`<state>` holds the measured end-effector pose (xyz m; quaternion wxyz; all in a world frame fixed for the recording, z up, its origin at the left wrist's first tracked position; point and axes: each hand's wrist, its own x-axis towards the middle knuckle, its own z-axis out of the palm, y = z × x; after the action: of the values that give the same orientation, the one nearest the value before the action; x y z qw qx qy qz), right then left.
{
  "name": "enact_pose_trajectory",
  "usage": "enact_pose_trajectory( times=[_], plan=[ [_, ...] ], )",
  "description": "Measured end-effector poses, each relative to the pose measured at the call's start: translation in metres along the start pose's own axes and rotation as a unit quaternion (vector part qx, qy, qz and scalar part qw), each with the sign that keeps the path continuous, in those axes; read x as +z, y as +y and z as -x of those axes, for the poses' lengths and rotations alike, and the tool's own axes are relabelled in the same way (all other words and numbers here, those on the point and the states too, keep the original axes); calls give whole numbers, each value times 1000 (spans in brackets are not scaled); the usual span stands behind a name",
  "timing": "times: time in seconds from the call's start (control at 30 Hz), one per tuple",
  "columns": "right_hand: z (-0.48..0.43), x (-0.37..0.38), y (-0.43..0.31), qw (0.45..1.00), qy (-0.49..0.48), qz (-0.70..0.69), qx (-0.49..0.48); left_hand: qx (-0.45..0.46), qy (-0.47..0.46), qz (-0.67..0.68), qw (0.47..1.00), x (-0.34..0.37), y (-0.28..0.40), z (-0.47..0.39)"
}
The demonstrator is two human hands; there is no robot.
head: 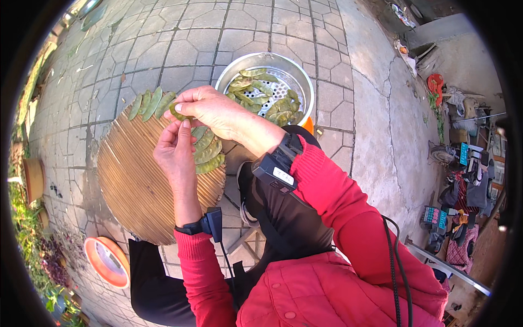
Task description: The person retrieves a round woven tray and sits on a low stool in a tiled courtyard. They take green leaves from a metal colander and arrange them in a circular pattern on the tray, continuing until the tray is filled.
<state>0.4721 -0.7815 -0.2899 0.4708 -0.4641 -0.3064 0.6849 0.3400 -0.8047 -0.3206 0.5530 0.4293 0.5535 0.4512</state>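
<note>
Between the fingertips of both hands is a green bean pod (176,112). My left hand (178,143) pinches its lower end, and my right hand (208,110) grips its upper part. Both hands are above a round wooden board with a ridged top (147,175). Flat green pods (153,103) lie side by side along the board's far edge, and several more (209,157) lie at its right edge, partly hidden by my hands. Beyond my right forearm stands a round metal steamer pan with a perforated base (307,88), holding loose pods (282,110).
An orange-rimmed basin (107,261) sits on the paving at lower left, near potted plants (33,180). Something orange (308,125) shows under the pan. Parked scooters (476,163) and household clutter line the right side. Cables hang from both wrist devices.
</note>
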Motion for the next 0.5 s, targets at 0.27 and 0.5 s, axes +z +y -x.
enact_pose_trajectory(
  times=[0.27,0.5],
  plan=[
    [13,-133,-40,940,270,183,-94,25,-90,-101,990,12,-22,2],
    [7,-226,34,680,283,644,205,-7,-61,-210,976,-15,-86,13]
  ],
)
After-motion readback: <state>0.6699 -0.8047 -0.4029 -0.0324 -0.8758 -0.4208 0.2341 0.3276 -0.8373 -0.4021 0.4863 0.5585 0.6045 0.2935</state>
